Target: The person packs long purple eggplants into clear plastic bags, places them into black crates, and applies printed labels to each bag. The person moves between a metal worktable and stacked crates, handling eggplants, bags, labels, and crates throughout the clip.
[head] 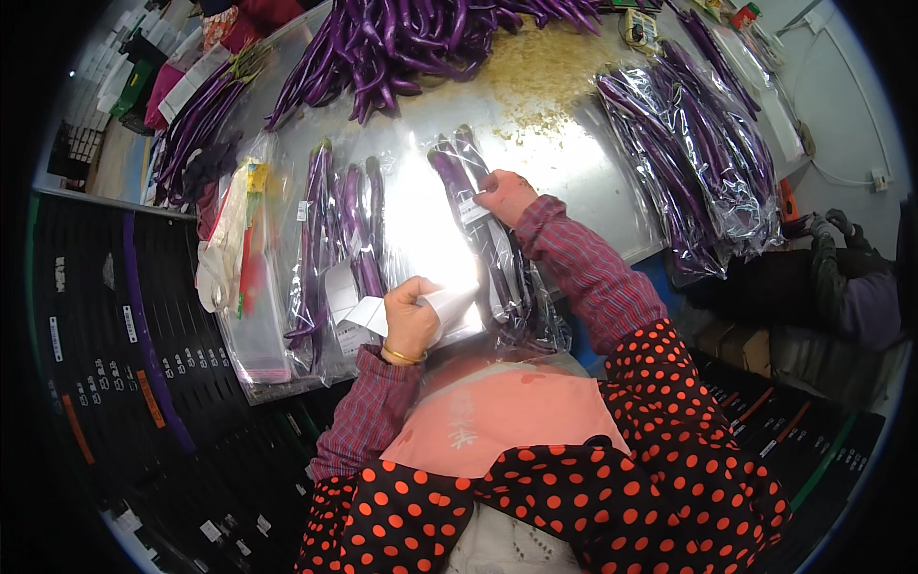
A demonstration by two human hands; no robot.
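Note:
My left hand (412,316), with a gold bangle at the wrist, grips a strip of white labels (367,314) that trails to its left and also shows above the fist. My right hand (508,195) has its curled fingertips at a white printed label (472,210) on a clear plastic bag. Inside this bag lie long purple eggplants (450,172), stems pointing away from me. To the left is another bag of eggplants (351,194), bearing a small label near its upper part. A label strip partly covers its lower end.
Loose eggplants (387,43) are heaped at the metal table's (574,165) far side. Bagged eggplants (688,151) lie at its right edge. Flat clear bags (265,344) lie left. Stacked black crates (93,308) stand lower left. Another person's gloved hands (835,222) show far right, by eggplants.

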